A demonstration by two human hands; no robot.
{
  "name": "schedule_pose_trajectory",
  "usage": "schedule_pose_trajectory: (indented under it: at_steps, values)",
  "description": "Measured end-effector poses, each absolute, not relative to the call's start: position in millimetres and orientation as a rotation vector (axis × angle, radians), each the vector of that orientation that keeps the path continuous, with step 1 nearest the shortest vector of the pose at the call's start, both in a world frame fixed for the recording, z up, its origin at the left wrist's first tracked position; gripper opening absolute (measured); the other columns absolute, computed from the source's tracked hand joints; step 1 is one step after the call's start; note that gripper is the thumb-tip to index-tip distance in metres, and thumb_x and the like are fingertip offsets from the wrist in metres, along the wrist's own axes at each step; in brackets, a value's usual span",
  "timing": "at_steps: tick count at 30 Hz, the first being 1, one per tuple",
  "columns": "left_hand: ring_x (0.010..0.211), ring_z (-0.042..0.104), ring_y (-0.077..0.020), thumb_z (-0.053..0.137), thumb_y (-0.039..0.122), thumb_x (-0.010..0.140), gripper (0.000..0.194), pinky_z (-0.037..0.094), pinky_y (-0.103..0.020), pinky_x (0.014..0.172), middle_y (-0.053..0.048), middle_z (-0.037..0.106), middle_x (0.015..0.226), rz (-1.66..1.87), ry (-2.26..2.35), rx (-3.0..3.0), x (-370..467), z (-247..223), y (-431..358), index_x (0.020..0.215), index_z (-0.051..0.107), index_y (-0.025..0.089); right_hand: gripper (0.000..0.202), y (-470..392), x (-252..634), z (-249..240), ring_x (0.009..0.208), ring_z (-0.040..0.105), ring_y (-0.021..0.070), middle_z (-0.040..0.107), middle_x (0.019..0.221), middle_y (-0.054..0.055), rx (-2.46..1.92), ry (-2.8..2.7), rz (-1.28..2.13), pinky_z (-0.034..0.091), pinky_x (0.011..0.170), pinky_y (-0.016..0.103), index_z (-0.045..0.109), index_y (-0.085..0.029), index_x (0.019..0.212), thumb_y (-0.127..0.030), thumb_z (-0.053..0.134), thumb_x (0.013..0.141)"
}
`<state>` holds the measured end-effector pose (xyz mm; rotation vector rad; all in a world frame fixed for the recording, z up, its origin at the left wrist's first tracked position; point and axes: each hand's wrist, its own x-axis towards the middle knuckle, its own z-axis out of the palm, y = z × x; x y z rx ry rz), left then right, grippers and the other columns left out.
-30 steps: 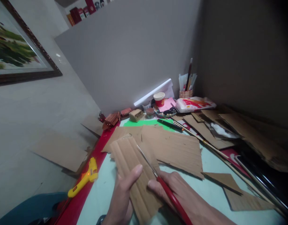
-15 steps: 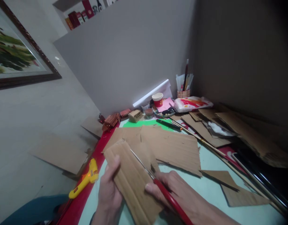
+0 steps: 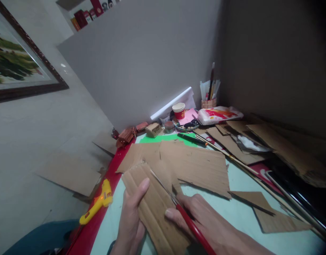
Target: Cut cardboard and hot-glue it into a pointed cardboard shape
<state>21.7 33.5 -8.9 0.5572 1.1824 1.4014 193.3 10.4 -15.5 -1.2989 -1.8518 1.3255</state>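
My left hand grips a strip of brown cardboard along its left edge, thumb on top and fingers underneath. Red-handled scissors are in my right hand. One slim metal blade lies over the cardboard's right side, pointing up and left. My right thumb rests near the cardboard, and most of my right fingers are hidden behind the handle. Beyond the strip, larger cardboard pieces lie flat on the pale table covering.
A yellow glue gun lies on the red left edge. Cardboard triangles, thin wooden sticks and a cardboard stack are to the right. Toward the back stand a paper cup, a tissue pack and a brush holder.
My left hand and the cardboard strip have shifted slightly right, and the left thumb lies farther over the strip. The scissors remain against its right side.
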Motion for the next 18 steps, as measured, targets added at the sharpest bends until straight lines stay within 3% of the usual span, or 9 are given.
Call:
schedule_pose_trajectory:
  at_steps: [8,18]
  values:
    - [0.096,0.079,-0.0290,0.078,0.018,0.081,0.065,0.063,-0.042,0.089,-0.011,0.078,0.114,1.375,1.233,0.570,23.9,-11.1,33.6,0.141,0.055,0.023,0.049,13.0,192.4,-23.8,0.057,0.036,0.0120,0.044,0.062,-0.002,-1.310,-1.857,1.343,0.027,0.054,0.027,0.045,-0.020,0.067,-0.056,0.047,0.100]
    - [0.104,0.076,-0.0312,0.083,0.021,0.077,0.075,0.062,-0.041,0.093,-0.011,0.078,0.115,1.363,1.204,0.590,30.5,-9.9,28.0,0.144,0.051,0.024,0.048,11.4,194.2,-20.8,0.056,0.043,0.0137,0.047,0.063,-0.001,-1.290,-1.822,1.297,0.029,0.053,0.027,0.045,-0.021,0.067,-0.054,0.044,0.102]
